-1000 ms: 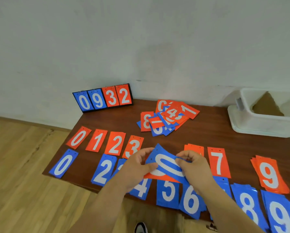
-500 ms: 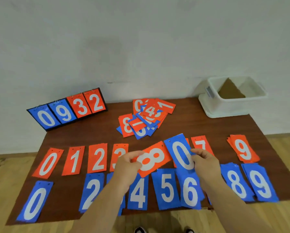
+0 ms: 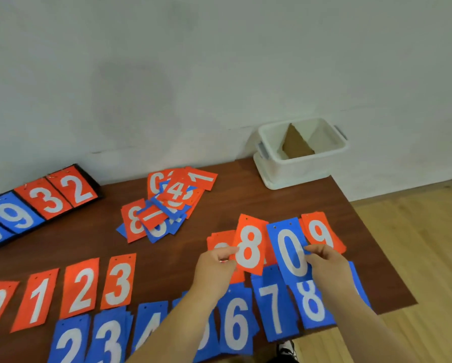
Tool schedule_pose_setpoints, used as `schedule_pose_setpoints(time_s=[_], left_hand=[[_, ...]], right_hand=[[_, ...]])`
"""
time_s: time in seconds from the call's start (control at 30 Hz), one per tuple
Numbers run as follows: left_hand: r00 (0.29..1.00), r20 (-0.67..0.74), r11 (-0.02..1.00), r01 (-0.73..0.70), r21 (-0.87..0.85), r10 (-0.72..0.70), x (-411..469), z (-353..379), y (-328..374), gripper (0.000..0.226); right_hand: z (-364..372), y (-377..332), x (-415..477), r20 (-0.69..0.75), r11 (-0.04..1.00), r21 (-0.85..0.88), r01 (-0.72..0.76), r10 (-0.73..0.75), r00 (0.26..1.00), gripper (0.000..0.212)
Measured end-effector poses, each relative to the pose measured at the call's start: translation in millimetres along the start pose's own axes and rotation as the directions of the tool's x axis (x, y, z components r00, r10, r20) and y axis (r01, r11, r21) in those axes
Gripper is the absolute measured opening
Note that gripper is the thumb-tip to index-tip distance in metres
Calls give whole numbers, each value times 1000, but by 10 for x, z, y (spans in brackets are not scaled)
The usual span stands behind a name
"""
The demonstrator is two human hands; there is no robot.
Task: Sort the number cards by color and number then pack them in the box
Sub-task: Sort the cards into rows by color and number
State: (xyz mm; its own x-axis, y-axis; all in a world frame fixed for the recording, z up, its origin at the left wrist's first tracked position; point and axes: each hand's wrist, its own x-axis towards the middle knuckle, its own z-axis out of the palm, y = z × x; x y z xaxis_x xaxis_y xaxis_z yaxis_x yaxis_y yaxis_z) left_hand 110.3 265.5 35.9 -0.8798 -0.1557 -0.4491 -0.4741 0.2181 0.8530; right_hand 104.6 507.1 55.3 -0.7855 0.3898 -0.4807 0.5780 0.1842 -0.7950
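Observation:
My left hand [image 3: 215, 268] pinches an orange 8 card [image 3: 249, 246] by its left edge. My right hand [image 3: 327, 263] pinches a blue 0 card [image 3: 289, 244] by its right edge. Both cards are held side by side above the table, just left of the orange 9 pile [image 3: 321, 233]. An orange row 0, 1, 2, 3 [image 3: 81, 289] lies at the left, and a blue row with 2, 3, 6, 7, 8 [image 3: 272, 307] runs along the front edge. An unsorted heap of cards [image 3: 167, 203] lies mid-table. The white box [image 3: 300, 153] stands at the back right corner.
A black scoreboard stand [image 3: 49, 200] showing 0, 9, 3, 2 leans at the back left by the wall. The brown table [image 3: 88, 239] ends close on the right, with wooden floor [image 3: 416, 231] beyond. A brown cardboard piece stands inside the box.
The two cards, first overlapped in both hands, have been pulled apart and carried right toward the orange 9 pile. The view has swung to the right.

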Motion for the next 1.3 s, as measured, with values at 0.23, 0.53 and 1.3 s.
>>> schedule_pose_setpoints(time_s=[0.23, 0.53, 1.3], left_hand=[[999, -26, 977, -23, 210, 29, 531, 1296, 72, 36], [997, -58, 856, 72, 512, -49, 621, 1803, 114, 35], [954, -301, 999, 16, 34, -5, -790, -1211, -596, 35]], right_hand=[[-746, 128, 759, 4, 997, -21, -80, 80, 997, 19], [-1071, 284, 1123, 36, 992, -23, -123, 124, 992, 19], [1600, -308, -953, 623, 920, -162, 356, -184, 761, 13]])
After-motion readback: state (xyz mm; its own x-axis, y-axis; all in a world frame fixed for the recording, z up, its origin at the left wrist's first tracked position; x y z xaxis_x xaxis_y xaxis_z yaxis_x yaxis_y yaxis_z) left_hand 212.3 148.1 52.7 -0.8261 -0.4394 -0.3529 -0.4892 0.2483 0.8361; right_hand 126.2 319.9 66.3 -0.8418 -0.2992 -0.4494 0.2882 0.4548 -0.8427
